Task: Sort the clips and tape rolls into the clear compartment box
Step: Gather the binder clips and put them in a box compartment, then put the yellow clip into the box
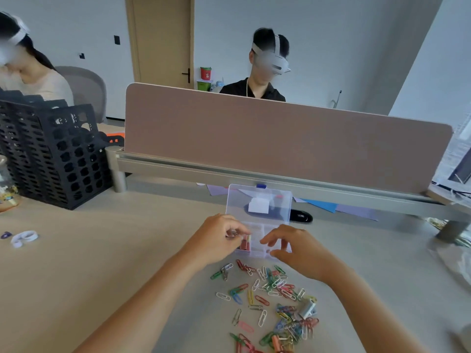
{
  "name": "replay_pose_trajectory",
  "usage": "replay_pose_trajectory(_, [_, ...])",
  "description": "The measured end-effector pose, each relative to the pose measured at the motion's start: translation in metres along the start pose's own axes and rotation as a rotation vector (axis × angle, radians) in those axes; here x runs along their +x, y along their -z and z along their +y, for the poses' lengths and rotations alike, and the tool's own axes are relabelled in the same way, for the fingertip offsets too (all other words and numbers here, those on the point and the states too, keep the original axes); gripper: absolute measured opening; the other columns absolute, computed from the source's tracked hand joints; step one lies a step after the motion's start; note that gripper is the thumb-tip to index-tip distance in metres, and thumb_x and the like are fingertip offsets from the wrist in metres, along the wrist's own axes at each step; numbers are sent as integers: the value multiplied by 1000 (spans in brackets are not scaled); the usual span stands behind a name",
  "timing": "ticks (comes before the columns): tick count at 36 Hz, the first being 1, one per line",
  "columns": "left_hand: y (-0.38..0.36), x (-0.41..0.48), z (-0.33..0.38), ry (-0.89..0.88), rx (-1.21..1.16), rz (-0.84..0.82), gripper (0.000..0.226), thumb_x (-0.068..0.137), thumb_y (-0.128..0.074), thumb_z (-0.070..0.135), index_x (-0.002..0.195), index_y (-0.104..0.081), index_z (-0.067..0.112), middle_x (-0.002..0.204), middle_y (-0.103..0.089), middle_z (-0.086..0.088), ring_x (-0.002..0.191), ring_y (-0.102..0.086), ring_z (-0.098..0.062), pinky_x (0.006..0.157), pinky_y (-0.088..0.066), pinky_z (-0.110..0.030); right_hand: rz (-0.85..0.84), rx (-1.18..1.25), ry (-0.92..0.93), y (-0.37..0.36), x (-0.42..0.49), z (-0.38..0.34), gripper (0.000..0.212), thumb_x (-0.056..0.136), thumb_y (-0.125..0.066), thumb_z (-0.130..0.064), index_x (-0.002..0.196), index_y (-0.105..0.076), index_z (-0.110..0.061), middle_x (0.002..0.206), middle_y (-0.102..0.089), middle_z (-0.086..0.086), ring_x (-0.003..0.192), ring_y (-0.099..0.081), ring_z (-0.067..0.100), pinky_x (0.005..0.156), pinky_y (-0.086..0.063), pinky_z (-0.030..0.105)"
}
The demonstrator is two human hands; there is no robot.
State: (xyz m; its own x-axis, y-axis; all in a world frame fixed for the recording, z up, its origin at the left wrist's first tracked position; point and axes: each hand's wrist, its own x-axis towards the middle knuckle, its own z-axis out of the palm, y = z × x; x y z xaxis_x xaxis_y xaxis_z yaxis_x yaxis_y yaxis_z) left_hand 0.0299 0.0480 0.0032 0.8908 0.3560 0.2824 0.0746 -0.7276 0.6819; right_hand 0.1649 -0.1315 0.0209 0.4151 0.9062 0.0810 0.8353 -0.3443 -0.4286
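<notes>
Clear compartment box (pixel 257 247) open on the counter (pixel 127 256), lid upright; pink and red pieces (pixel 244 244) in a left compartment. Left hand (pixel 219 238) over that side, pinching a small silvery item (pixel 231 234), too blurred to name. Right hand (pixel 293 250) curled over the box's right side; grip impossible to tell. Loose paper clips (pixel 275 296) scattered just in front; white tape roll (pixel 24 238) well off to the left, near a black mesh basket (pixel 51 154). Beige divider (pixel 280 138) behind.

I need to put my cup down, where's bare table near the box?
Bare table lies between the white tape roll and the left hand, also right of the right hand. Crowded: paper clips before the clear box.
</notes>
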Motion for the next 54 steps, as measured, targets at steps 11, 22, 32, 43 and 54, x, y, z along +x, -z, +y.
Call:
replay_pose_trajectory(11, [-1, -46, -5, 228, 151, 19, 12, 83, -70, 17, 85, -77, 27, 81, -64, 13, 72, -59, 0, 62, -40, -11, -28, 132, -142, -1, -80, 32, 18, 80, -72, -19, 84, -70, -36, 92, -67, -16, 77, -54, -1, 69, -41, 11])
replay_pose_trajectory(22, [-20, -58, 9, 197, 211, -104, 12, 88, -67, 25, 94, -78, 25, 89, -64, 12, 83, -62, -6, 80, -50, -26, -23, 200, -165, -16, -95, 22, 22, 73, -73, -9, 77, -73, -30, 86, -64, -8, 72, -52, -2, 66, -43, 11])
replay_pose_trajectory(32, [-37, -63, 35, 86, 36, -248, 14, 83, -72, 35, 97, -75, 36, 85, -63, 24, 76, -56, 10, 72, -44, -13, 334, 373, -172, -28, -88, 20, 23, 84, -68, -12, 81, -73, -34, 80, -69, -12, 71, -54, 1, 66, -42, 11])
replay_pose_trajectory(43, [-47, -67, 37, -19, 87, -407, 39, 60, -82, 55, 97, -70, 51, 101, -53, 26, 107, -43, 3, 99, -40, -31, 493, -269, -456, -45, -90, 46, 35, 91, -54, -33, 126, -57, -37, 117, -50, -4, 109, -43, 22, 85, -29, 34])
replay_pose_trajectory(54, [-60, -72, 46, -121, 81, -302, 27, 81, -66, 48, 108, -69, 45, 98, -49, 23, 107, -37, 3, 98, -28, -20, 410, -231, -484, -43, -89, 45, 27, 89, -55, -40, 115, -62, -39, 118, -54, -11, 111, -44, 17, 85, -24, 32])
